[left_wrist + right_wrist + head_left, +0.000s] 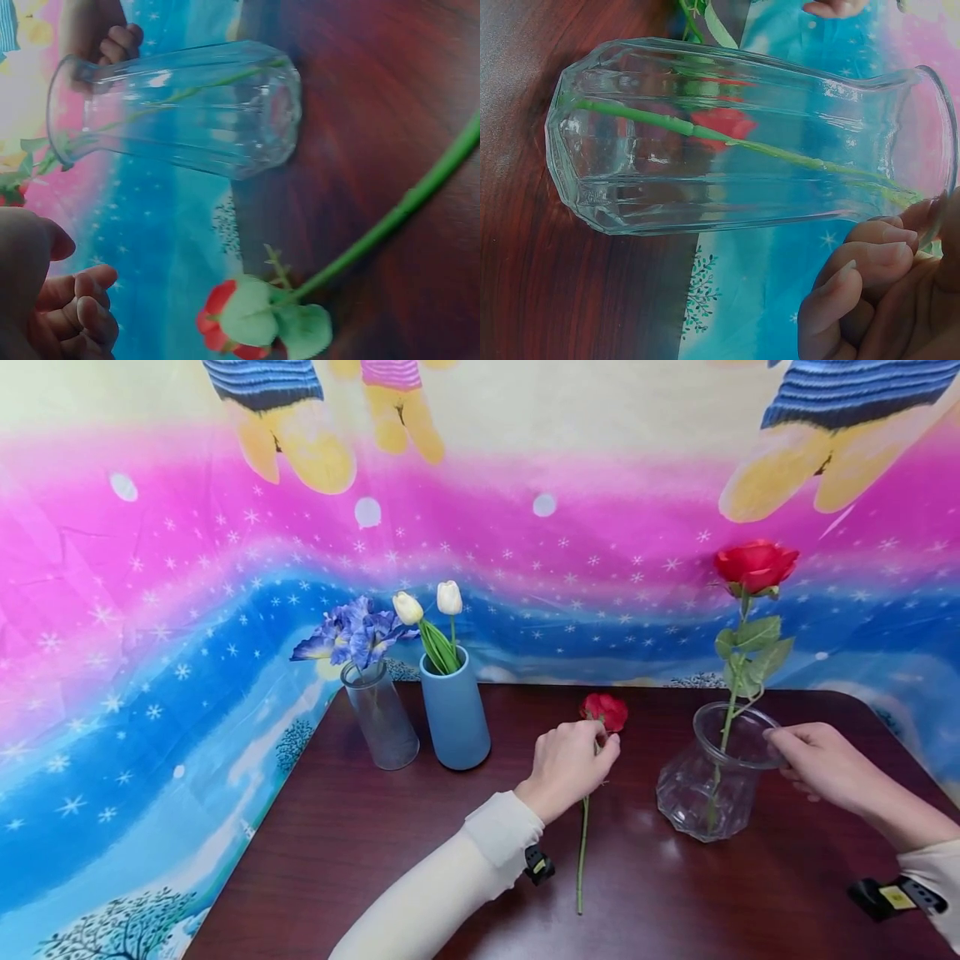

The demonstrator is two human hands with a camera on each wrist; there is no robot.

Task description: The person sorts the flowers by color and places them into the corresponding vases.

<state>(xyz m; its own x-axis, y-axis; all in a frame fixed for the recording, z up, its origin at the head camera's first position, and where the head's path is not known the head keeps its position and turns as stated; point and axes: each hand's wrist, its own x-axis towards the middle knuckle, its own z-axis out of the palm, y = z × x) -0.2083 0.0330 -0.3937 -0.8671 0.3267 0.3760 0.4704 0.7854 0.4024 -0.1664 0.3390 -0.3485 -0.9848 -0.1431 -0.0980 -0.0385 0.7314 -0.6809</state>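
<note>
My right hand (pixel 825 764) pinches the rim of a clear glass vase (pixel 682 793) at the right of the table, with the thumb and fingers at the lip in the right wrist view. One red rose (pixel 756 565) stands in this vase, its green stem (pixel 671 124) slanting down inside the glass. A second red rose (pixel 606 713) lies on the table to the left of the vase. Over its stem, just below the bloom, is my left hand (pixel 570 764). In the left wrist view its fingers (pixel 94 319) are loosely bent, apart from the thumb and the rose.
Behind on the left, a grey glass vase (pixel 382 727) holds blue-purple flowers (pixel 352 633). Beside it stands a blue vase (pixel 456 718) with white tulips (pixel 449 598). A printed cloth (pixel 480 527) hangs behind the dark wooden table (pixel 337 877).
</note>
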